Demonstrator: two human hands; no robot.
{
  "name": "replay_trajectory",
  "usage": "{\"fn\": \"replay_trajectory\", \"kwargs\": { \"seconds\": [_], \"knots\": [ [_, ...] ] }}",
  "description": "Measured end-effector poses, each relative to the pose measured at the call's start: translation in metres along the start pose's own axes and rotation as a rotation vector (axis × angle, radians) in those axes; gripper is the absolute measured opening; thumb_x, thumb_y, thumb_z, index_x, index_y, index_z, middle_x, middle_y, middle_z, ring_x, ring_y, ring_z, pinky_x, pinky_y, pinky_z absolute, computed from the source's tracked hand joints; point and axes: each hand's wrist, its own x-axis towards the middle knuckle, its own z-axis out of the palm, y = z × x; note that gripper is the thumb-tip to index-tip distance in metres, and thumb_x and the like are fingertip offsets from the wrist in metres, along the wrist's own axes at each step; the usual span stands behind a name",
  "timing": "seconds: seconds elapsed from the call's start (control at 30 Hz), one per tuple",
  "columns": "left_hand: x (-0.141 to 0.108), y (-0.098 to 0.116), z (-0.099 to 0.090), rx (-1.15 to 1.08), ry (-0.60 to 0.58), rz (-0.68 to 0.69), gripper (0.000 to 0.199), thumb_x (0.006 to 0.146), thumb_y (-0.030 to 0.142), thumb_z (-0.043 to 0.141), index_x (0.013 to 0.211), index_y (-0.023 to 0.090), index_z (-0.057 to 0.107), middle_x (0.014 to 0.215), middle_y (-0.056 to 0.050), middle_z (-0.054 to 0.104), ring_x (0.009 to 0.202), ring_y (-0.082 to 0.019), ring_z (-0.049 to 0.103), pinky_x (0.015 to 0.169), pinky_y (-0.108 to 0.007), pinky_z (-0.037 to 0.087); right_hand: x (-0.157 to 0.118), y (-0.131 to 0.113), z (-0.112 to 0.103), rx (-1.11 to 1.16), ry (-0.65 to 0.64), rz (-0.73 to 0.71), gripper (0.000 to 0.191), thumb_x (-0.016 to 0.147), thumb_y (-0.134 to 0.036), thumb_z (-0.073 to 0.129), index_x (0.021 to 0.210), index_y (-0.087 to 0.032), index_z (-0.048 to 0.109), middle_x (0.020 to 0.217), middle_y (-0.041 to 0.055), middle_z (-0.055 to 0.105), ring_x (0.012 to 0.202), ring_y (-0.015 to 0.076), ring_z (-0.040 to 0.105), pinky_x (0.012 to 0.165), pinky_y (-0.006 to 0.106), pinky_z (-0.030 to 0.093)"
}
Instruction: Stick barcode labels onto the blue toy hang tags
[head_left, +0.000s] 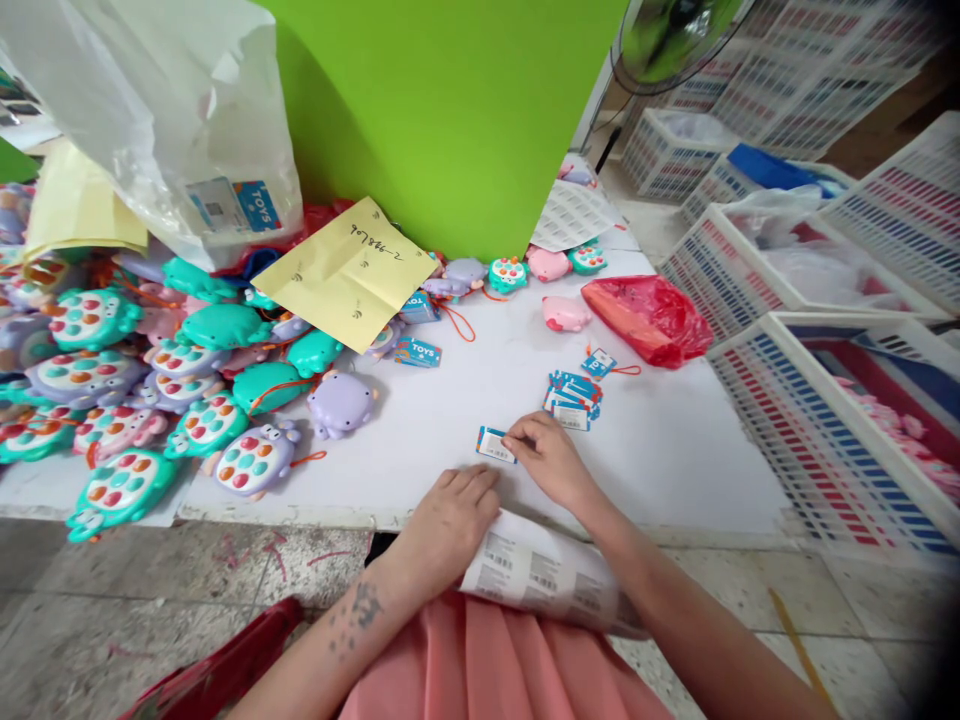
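Note:
My right hand (pixel 546 458) is closed in a pinch at the right end of a small blue-edged card (pixel 493 446), which lies on the white table with a white barcode label on its face. Close by on the left, my left hand (pixel 454 520) is closed on the upper left edge of a sheet of barcode stickers (pixel 544 572). That sheet curves over the table's front edge onto my lap; its far right part passes behind my right forearm. Beyond my right hand lies a loose pile of similar cards (pixel 574 397), the front one bearing a barcode label.
Many animal-shaped pop toys (pixel 206 425) with orange cords cover the left. A yellow paper (pixel 349 270) and a plastic bag (pixel 217 120) rest on them. A red plastic bag (pixel 649 320) lies at right, beside white crates (pixel 825 440). A green panel (pixel 442 120) stands behind.

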Motion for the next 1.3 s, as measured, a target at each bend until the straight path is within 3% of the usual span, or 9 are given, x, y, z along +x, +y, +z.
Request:
{"fn": "replay_trajectory", "kwargs": {
  "seconds": [0.23, 0.5, 0.67, 0.83, 1.0, 1.17, 1.3],
  "knots": [
    [0.010, -0.008, 0.007, 0.073, 0.003, 0.043, 0.019, 0.092, 0.017, 0.041, 0.102, 0.012, 0.056, 0.137, -0.011, 0.045, 0.132, -0.022, 0.033, 0.102, -0.036, 0.033, -0.001, 0.000, 0.003, -0.055, 0.030, -0.044, 0.013, 0.078, -0.019, 0.057, 0.066, -0.020, 0.058, 0.076, 0.0033, 0.058, 0.081, 0.0187, 0.052, 0.080, 0.035, 0.040],
    [0.014, -0.008, 0.010, 0.108, -0.015, 0.021, 0.022, 0.091, 0.016, 0.043, 0.109, 0.011, 0.055, 0.135, -0.010, 0.048, 0.130, -0.020, 0.037, 0.099, -0.034, 0.034, -0.009, 0.001, 0.008, -0.152, 0.084, -0.074, 0.001, 0.080, -0.020, 0.056, 0.079, -0.021, 0.057, 0.087, 0.0065, 0.057, 0.090, 0.0222, 0.053, 0.083, 0.037, 0.042],
    [0.012, -0.006, 0.010, 0.117, -0.022, 0.026, 0.020, 0.091, 0.016, 0.043, 0.106, 0.011, 0.056, 0.136, -0.010, 0.047, 0.129, -0.021, 0.038, 0.100, -0.035, 0.034, -0.005, -0.002, 0.010, -0.184, 0.150, 0.039, 0.030, 0.077, -0.028, 0.060, 0.103, -0.019, 0.049, 0.099, 0.0084, 0.056, 0.088, 0.0222, 0.055, 0.072, 0.034, 0.044],
    [0.012, -0.003, 0.008, 0.104, -0.012, -0.013, 0.017, 0.091, 0.016, 0.043, 0.097, 0.012, 0.058, 0.134, -0.010, 0.049, 0.129, -0.024, 0.037, 0.097, -0.038, 0.036, 0.005, -0.009, 0.013, -0.389, 0.115, 0.063, 0.030, 0.079, -0.042, 0.060, 0.095, -0.019, 0.050, 0.092, 0.0093, 0.057, 0.085, 0.0241, 0.056, 0.069, 0.033, 0.042],
    [0.008, -0.003, 0.012, 0.074, 0.023, -0.019, 0.016, 0.090, 0.013, 0.044, 0.099, 0.012, 0.056, 0.135, -0.010, 0.047, 0.129, -0.023, 0.037, 0.101, -0.039, 0.035, 0.008, 0.001, 0.006, -0.285, 0.051, 0.079, 0.009, 0.087, -0.023, 0.050, 0.094, -0.020, 0.052, 0.094, 0.0052, 0.058, 0.084, 0.0179, 0.057, 0.069, 0.029, 0.041],
    [0.000, -0.005, 0.021, 0.025, 0.097, -0.004, 0.014, 0.090, 0.013, 0.044, 0.098, 0.013, 0.055, 0.130, -0.010, 0.051, 0.130, -0.022, 0.036, 0.106, -0.042, 0.032, 0.001, 0.003, -0.004, -0.192, -0.048, -0.096, 0.024, 0.074, -0.026, 0.067, 0.094, -0.020, 0.056, 0.097, 0.0044, 0.054, 0.095, 0.0190, 0.053, 0.083, 0.031, 0.042],
    [-0.006, -0.003, 0.024, -0.017, 0.146, -0.007, 0.012, 0.089, 0.011, 0.044, 0.094, 0.014, 0.055, 0.122, -0.009, 0.054, 0.124, -0.022, 0.042, 0.105, -0.046, 0.034, -0.004, -0.006, -0.006, -0.234, -0.074, -0.109, 0.023, 0.069, -0.024, 0.073, 0.086, -0.019, 0.058, 0.092, 0.0041, 0.053, 0.091, 0.0193, 0.052, 0.082, 0.032, 0.042]
  ]
}}
